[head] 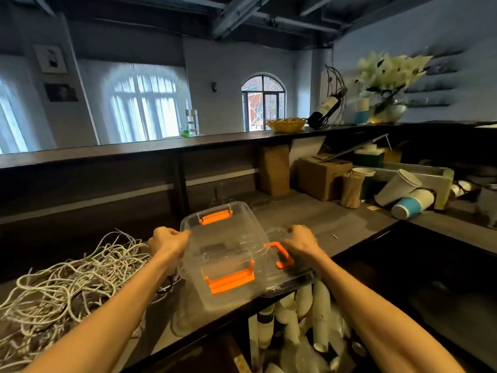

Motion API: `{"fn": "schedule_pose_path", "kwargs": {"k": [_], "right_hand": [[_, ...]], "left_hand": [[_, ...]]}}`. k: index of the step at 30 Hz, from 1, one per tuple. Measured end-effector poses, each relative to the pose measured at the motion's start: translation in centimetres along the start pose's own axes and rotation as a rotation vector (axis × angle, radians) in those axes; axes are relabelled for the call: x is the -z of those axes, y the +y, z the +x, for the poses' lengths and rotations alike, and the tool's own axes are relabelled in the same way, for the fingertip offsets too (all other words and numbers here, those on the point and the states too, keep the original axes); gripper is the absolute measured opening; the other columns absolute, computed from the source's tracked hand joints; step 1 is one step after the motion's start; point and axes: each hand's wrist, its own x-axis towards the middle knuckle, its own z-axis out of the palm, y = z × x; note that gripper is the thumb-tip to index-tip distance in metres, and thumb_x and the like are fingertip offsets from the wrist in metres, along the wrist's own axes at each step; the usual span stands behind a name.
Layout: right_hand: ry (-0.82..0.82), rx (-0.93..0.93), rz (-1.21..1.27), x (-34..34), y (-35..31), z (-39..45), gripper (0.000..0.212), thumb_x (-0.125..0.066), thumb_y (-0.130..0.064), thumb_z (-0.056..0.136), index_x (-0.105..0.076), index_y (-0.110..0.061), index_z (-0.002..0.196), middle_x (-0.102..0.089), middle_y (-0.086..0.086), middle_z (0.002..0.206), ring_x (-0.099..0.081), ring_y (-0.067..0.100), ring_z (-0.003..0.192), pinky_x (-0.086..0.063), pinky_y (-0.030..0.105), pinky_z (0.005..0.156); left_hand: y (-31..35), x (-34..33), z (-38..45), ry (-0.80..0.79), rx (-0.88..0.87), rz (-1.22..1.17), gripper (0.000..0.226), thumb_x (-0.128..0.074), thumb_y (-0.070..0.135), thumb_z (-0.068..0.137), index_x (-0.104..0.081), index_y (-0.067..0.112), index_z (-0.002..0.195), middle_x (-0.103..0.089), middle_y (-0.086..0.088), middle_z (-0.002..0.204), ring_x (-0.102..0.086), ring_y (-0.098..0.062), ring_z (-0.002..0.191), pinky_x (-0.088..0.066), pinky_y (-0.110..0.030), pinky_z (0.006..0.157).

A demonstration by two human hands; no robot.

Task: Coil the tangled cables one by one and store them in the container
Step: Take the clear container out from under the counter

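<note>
Tangled white cables (67,278) heaped at counter's left, uncoiled. Left hand (168,242) grips the left edge of the clear lid (228,238) over the orange-latched container (231,289). Right hand (302,242) curls on its right side. Paper cups (403,193) far right.

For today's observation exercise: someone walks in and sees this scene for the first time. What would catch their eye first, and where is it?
First, the clear plastic container with bright orange latches, at the counter's front edge, gripped by the left hand on its left side and the right hand on the lid part at its right. Next, the big tangle of pale cables heaped left of it. Further right, tipped paper cups lie on the counter.
</note>
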Motion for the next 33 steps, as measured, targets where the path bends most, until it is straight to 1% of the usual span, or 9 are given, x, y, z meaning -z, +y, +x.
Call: {"fn": "schedule_pose_path", "kwargs": {"k": [5,7,9,13,19,22,25,27,33], "right_hand": [[-0.089,0.200,-0.194,-3.0,-2.5,-4.5,0.054,-0.052,-0.049,0.095,-0.051,-0.024,0.144,-0.041,0.013,0.154,-0.039,0.038,0.141,-0.031,0.057,0.115],[-0.176,0.176,-0.271,-4.0,-2.0,-5.5,0.061,-0.043,-0.056,0.099,-0.038,-0.029,0.154,-0.028,0.013,0.164,-0.025,0.042,0.150,-0.016,0.063,0.119],[-0.276,0.140,-0.331,-4.4,-1.2,-5.5,0.069,-0.033,-0.065,0.100,-0.024,-0.034,0.161,-0.014,0.010,0.170,-0.009,0.043,0.155,-0.003,0.064,0.122],[-0.293,0.126,-0.354,-3.4,0.6,-2.8,0.076,-0.021,-0.076,0.098,-0.021,-0.036,0.162,-0.003,0.003,0.172,0.001,0.036,0.158,0.003,0.059,0.124],[-0.300,0.120,-0.377,-1.8,2.1,1.3,0.076,-0.020,-0.078,0.097,-0.024,-0.038,0.161,-0.004,-0.001,0.173,-0.001,0.031,0.158,0.002,0.058,0.124],[-0.237,0.154,-0.319,-1.7,2.0,2.0,0.064,-0.024,-0.071,0.101,-0.040,-0.039,0.154,-0.025,0.001,0.168,-0.021,0.031,0.155,-0.010,0.059,0.123],[-0.083,0.188,0.027,-1.3,0.7,1.7,0.044,-0.034,-0.049,0.107,-0.067,-0.024,0.120,-0.067,0.008,0.127,-0.061,0.027,0.115,-0.045,0.054,0.106],[-0.035,0.189,0.196,-0.4,-1.2,0.6,0.043,-0.037,-0.039,0.108,-0.069,-0.010,0.107,-0.071,0.011,0.109,-0.064,0.028,0.100,-0.050,0.050,0.097],[0.033,0.389,0.284,3.2,-7.9,-4.4,0.042,-0.042,-0.036,0.110,-0.063,-0.009,0.133,-0.065,0.008,0.128,-0.059,0.023,0.119,-0.045,0.038,0.100]], "left_hand": [[-0.4,-0.2,-0.1,-0.090,0.013,-0.068,0.018,-0.072,0.022,0.090,-0.071,0.004,0.087,-0.071,-0.019,0.090,-0.065,-0.028,0.077,-0.052,-0.035,0.062],[-0.7,-0.1,-0.1,-0.157,0.001,-0.090,0.006,-0.068,0.010,0.089,-0.069,0.005,0.092,-0.070,-0.023,0.098,-0.064,-0.031,0.082,-0.054,-0.040,0.071],[-1.1,-0.1,0.1,-0.212,-0.005,-0.060,0.017,-0.059,0.001,0.091,-0.066,0.008,0.105,-0.068,-0.020,0.100,-0.064,-0.032,0.087,-0.054,-0.039,0.069],[-0.8,-0.6,0.5,-0.199,-0.008,-0.037,0.022,-0.048,-0.005,0.093,-0.059,0.002,0.111,-0.063,-0.023,0.104,-0.060,-0.030,0.084,-0.051,-0.036,0.060],[0.7,-3.2,1.4,-0.186,-0.009,-0.063,0.022,-0.054,-0.002,0.093,-0.057,0.003,0.115,-0.061,-0.015,0.098,-0.057,-0.023,0.080,-0.048,-0.034,0.061],[1.1,-4.3,1.7,-0.178,0.008,-0.088,0.028,-0.053,0.001,0.094,-0.054,0.003,0.122,-0.059,-0.015,0.104,-0.056,-0.025,0.089,-0.047,-0.038,0.073],[1.3,-4.5,1.7,-0.191,0.034,-0.111,0.040,-0.057,0.008,0.094,-0.048,0.005,0.133,-0.057,-0.016,0.115,-0.056,-0.030,0.101,-0.052,-0.044,0.085],[1.3,-4.1,1.6,-0.197,0.032,-0.112,0.054,-0.060,0.013,0.094,-0.040,0.007,0.144,-0.053,-0.019,0.134,-0.054,-0.035,0.117,-0.050,-0.050,0.098],[2.6,-0.4,0.7,-0.194,-0.063,-0.141,0.065,-0.063,0.011,0.092,-0.037,0.016,0.152,-0.047,-0.016,0.148,-0.051,-0.035,0.129,-0.046,-0.050,0.107]]}}
